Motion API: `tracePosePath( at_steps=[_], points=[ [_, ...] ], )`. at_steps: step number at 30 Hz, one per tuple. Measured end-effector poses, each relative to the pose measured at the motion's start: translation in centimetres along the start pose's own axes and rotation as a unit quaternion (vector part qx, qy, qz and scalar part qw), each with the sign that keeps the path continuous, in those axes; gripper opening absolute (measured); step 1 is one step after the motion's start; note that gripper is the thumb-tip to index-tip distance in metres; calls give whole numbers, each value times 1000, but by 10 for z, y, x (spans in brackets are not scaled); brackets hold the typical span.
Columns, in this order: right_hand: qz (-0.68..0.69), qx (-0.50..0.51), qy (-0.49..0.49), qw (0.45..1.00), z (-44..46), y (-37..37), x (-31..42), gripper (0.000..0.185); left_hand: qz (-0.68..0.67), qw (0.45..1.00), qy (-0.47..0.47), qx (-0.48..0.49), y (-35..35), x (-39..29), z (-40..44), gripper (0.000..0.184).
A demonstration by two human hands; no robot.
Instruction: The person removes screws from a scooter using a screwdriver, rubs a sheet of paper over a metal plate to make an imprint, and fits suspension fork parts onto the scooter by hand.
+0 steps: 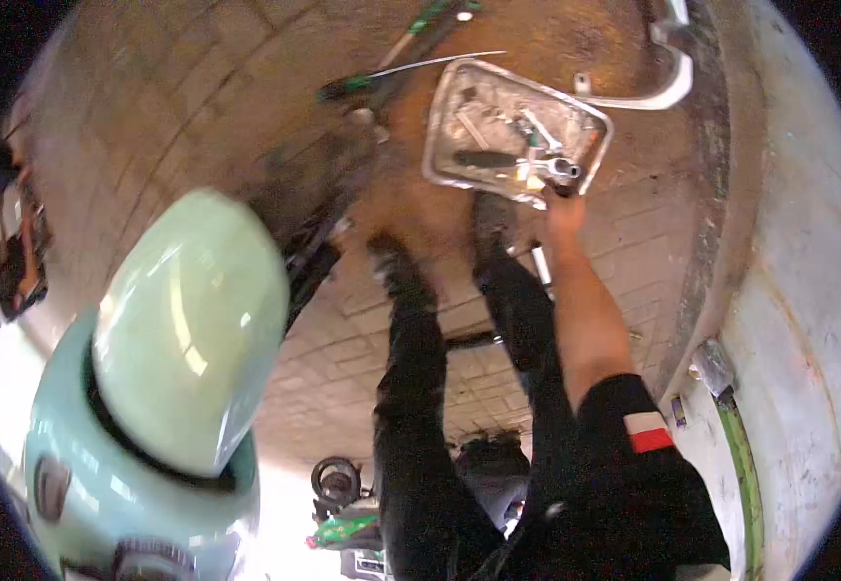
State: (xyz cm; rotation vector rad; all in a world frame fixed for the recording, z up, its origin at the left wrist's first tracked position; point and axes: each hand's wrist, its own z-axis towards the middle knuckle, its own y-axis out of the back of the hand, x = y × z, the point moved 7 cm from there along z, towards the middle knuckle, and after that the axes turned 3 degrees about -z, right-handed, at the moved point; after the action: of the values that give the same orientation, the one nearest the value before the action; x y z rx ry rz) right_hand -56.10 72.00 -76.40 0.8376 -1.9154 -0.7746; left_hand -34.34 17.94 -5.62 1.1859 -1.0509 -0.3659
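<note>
My right hand (564, 205) reaches to the near right edge of a metal tray (427, 145) on the paved floor. Its fingers look closed round a shiny metal tool (563, 168) with a round end; their tips are blurred and partly hidden. Beside it in the tray lie a dark-handled tool (486, 158), a wrench (539, 128) and small parts. My left hand does not show in the view.
A pale green scooter body (193, 329) fills the left. Green-handled tools (346, 88) and a curved white part (648, 100) lie beyond. A wall (808, 290) with a green strip (742, 465) stands right; a wheel (335, 480) shows at the bottom.
</note>
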Motion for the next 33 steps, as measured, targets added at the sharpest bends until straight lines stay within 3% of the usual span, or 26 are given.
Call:
tracePosePath(
  at_steps=[1, 2, 4, 5, 6, 8, 10, 12, 13, 14, 15, 16, 18, 19, 21, 23, 27, 29, 33],
  points=[
    [128, 52, 91, 986, -11, 10, 21, 23, -8, 1000, 11, 5, 7, 12, -8, 39],
    [151, 138, -33, 978, -29, 17, 27, 23, -32, 999, 28, 13, 11, 25, -16, 39],
    [186, 245, -77, 948, -80, 40, 90, 29, -241, 962, 125, -11, 2, 62, -43, 39],
    [206, 258, -1, 944, -105, 60, 139, 35, -317, 935, 154, -22, 2, 70, -50, 39],
    [207, 289, 27, 934, -135, 71, 180, 35, -296, 945, 135, 1, 7, 67, -52, 39],
    [167, 348, 27, 922, -205, 116, 273, 38, 1, 994, 5, 105, 23, 9, -20, 22],
    [128, 396, 65, 907, -259, 114, 291, 42, -29, 997, 8, 77, 26, 2, -21, 22],
    [243, 422, -6, 874, -330, 151, 365, 43, -58, 996, 2, 64, 29, 0, -21, 25],
    [290, 529, 41, 797, -361, 162, 410, 43, -52, 997, -5, 53, 33, -3, -20, 24],
    [324, 550, 26, 769, -394, 168, 428, 37, -76, 997, -12, 32, 35, -2, -21, 23],
    [383, 580, 90, 713, -421, 179, 459, 35, -100, 995, -18, 10, 34, -1, -22, 21],
    [353, 613, 126, 695, -450, 177, 467, 38, -81, 997, -17, -7, 36, -1, -25, 17],
    [444, 662, 77, 599, -508, 176, 477, 39, -89, 996, -27, -9, 37, -1, -28, 16],
    [425, 655, 86, 619, -522, 186, 484, 33, -92, 995, -34, -5, 37, -1, -29, 15],
    [440, 648, 143, 605, -541, 209, 496, 30, -125, 992, -31, 15, 46, 3, -31, 19],
    [409, 571, 270, 658, -548, 239, 512, 29, -211, 965, -108, 108, 55, -3, -37, 27],
    [407, 547, 366, 634, -582, 265, 531, 30, -236, 960, -85, 121, 55, -3, -50, 26],
    [406, 559, 368, 623, -579, 264, 532, 31, -237, 962, -73, 115, 50, 2, -50, 21],
    [429, 525, 302, 670, -534, 251, 512, 35, -213, 966, -98, 106, 43, 2, -53, 10]
  ],
)
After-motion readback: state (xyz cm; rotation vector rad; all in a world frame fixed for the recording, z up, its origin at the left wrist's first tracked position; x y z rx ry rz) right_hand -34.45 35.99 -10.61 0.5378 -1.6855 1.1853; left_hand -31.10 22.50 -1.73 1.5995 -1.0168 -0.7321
